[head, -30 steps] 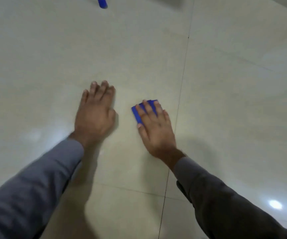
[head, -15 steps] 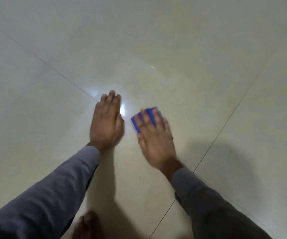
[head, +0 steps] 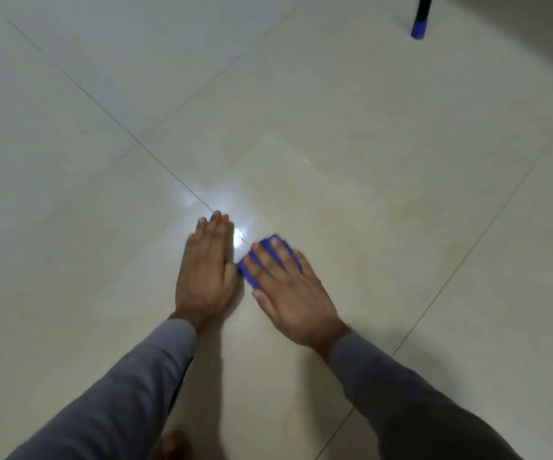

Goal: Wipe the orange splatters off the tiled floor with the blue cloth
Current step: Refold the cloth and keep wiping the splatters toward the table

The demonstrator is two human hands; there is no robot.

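blue cloth mostly hidden under flat right hand

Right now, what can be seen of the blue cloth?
The blue cloth looks like a small folded pad of bright blue fabric lying flat on the pale tiled floor. The right hand presses on it with straight, spread fingers, hiding most of it; blue shows between and beside the fingers. Its near corner meets the left hand. It is slightly blurred.
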